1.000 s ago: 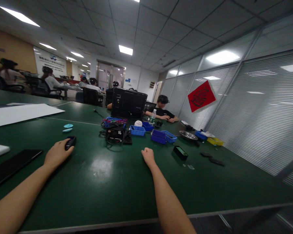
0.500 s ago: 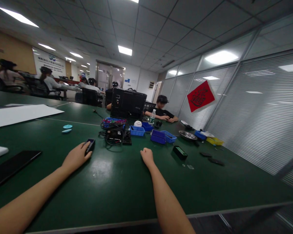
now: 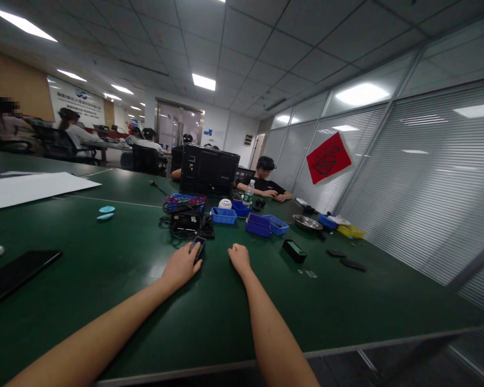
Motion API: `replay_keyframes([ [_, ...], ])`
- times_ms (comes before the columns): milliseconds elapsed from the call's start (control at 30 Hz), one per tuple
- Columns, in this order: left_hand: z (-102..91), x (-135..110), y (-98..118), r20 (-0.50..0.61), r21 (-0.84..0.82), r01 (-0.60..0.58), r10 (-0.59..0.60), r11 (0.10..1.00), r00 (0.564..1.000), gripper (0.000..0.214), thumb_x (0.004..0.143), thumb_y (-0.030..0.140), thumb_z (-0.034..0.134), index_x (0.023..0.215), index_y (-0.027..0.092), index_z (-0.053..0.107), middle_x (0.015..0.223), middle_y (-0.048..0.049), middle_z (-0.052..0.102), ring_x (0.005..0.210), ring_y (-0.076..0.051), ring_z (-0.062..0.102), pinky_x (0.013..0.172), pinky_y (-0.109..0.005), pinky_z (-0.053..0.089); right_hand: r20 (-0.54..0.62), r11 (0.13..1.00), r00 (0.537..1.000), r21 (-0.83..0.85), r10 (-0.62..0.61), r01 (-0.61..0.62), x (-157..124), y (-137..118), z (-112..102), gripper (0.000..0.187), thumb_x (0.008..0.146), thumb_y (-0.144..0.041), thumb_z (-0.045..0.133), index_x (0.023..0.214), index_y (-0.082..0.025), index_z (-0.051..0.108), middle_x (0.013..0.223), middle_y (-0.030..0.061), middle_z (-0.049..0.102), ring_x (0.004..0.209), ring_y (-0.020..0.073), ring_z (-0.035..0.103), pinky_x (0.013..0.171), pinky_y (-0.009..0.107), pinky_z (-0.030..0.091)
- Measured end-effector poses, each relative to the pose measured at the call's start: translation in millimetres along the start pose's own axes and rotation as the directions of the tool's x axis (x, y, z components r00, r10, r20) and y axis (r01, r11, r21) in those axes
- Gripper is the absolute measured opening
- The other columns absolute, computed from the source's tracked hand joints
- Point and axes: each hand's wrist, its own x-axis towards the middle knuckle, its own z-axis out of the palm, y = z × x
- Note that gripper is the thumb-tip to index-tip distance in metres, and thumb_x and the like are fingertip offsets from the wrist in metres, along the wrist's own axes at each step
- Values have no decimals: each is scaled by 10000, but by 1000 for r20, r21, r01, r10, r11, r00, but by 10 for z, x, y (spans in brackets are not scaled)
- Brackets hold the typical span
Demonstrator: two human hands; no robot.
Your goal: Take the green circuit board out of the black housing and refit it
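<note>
My left hand (image 3: 181, 267) is closed round a small dark box with a bluish-grey top (image 3: 199, 247), its fingers lying over the near side and covering part of it. The box is at table height, just in front of a tangle of black cables and a black device (image 3: 185, 221). To the right, my right hand (image 3: 239, 258) rests on the green table (image 3: 145, 322) as a fist, with nothing seen sticking out of it. A black open box with a green inside (image 3: 294, 251) lies further right, apart from that hand.
Blue trays (image 3: 224, 215), a white ball (image 3: 225, 203) and a water bottle (image 3: 249, 193) stand behind the hands. A metal bowl (image 3: 307, 222) and a yellow tray (image 3: 351, 231) are at the right. A black flat panel (image 3: 20, 277) lies left. Across the table sits a person (image 3: 264, 180).
My left hand has slid to the right with the small dark box, coming close to my right fist. The right hand stays in place, and the view has shifted slightly.
</note>
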Motion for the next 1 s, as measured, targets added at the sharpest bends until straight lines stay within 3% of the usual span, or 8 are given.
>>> replay_keyframes([
  [200, 255, 135, 525, 4, -28, -54, 54, 998, 999, 506, 786, 354, 442, 1252, 159, 408, 1208, -179, 486, 1013, -262, 522, 837, -359, 394, -4, 999, 1000, -36, -19, 19, -25, -33, -16, 233, 667, -219, 462, 469, -183, 345, 448, -60, 339, 484, 88, 315, 467, 199, 205],
  [333, 333, 186, 655, -15, -25, -54, 54, 998, 998, 532, 781, 373, 463, 1269, 171, 396, 1249, -177, 461, 1063, -268, 499, 864, -376, 385, -19, 999, 1000, -51, -3, 2, -50, -66, -32, 214, 674, -210, 452, 476, -186, 375, 446, -57, 353, 473, 91, 302, 457, 212, 189],
  [500, 261, 183, 657, -166, 4, -107, 106, 994, 980, 650, 765, 470, 482, 1339, 226, 298, 1424, -129, 227, 1300, -289, 197, 1026, -471, 188, -72, 997, 996, -49, 55, -59, -80, -98, -55, 203, 713, -252, 467, 526, -196, 414, 478, -49, 399, 480, 100, 345, 469, 218, 211],
  [600, 167, 175, 634, -191, 30, -110, 113, 994, 975, 598, 783, 445, 465, 1329, 248, 320, 1439, -102, 191, 1325, -284, 101, 1038, -526, 79, -118, 997, 990, 0, 82, -83, -123, -167, -97, 167, 760, -327, 448, 651, -205, 482, 564, -34, 481, 534, 115, 425, 503, 213, 273],
  [767, 4, 196, 454, -230, 62, -27, 41, 998, 972, 523, 825, 269, 397, 1339, 250, 302, 1449, -96, 146, 1331, -276, 47, 1019, -574, 1, -180, 996, 980, -55, -82, 73, -314, -465, -129, 256, 778, -378, 455, 942, -202, 541, 934, 58, 553, 883, 181, 490, 716, 261, 370],
  [867, -55, 211, 301, -233, 101, 46, -22, 994, 972, 602, 785, 165, 415, 1356, 260, 249, 1456, -83, 106, 1332, -271, 13, 1018, -580, -11, -97, 960, 967, -177, -236, 216, -467, -661, -66, 432, 746, -432, 516, 1137, -249, 497, 1150, 83, 477, 1050, 230, 408, 832, 331, 342],
  [1000, -53, 222, 208, -219, 130, 54, -25, 990, 975, 651, 740, 138, 468, 1347, 274, 274, 1460, -63, 96, 1326, -292, -21, 1035, -563, 37, 75, 877, 943, -348, -325, 330, -558, -744, 18, 368, 731, -428, 546, 1070, -288, 571, 1335, 67, 329, 1205, 299, 242, 902, 438, 269],
])
